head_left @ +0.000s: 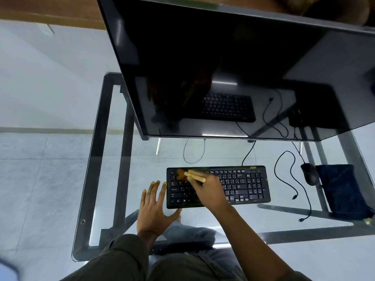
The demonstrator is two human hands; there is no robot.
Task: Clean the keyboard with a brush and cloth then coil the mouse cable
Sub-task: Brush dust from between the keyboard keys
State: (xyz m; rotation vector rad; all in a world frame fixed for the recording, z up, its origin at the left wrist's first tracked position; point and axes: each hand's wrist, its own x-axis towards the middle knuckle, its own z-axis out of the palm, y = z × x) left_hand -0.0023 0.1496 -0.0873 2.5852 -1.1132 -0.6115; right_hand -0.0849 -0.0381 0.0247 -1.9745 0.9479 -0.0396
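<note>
The right grip (207, 191) has its fingers curled round the pale wooden handle of a brush (195, 176), held low over the left half of the black keyboard (243, 185). The handle sticks out past the knuckles toward the keyboard's far left corner, where the bristles are a brown blur over the top key rows. The left grip (152, 209) lies flat on the glass surface (142, 169) with fingers spread, holding nothing; its thumb touches the keyboard's near left corner.

The right grip hides the middle keys. A mouse (309, 174) sits right of the keyboard, apart from it, with a dark blue cloth (343, 189) just beside it at the surface's right edge. A looped cable (291, 175) lies between keyboard and mouse; whether it belongs to the mouse is unclear. A dark monitor (223, 67) fills the far edge, its top cut off.
</note>
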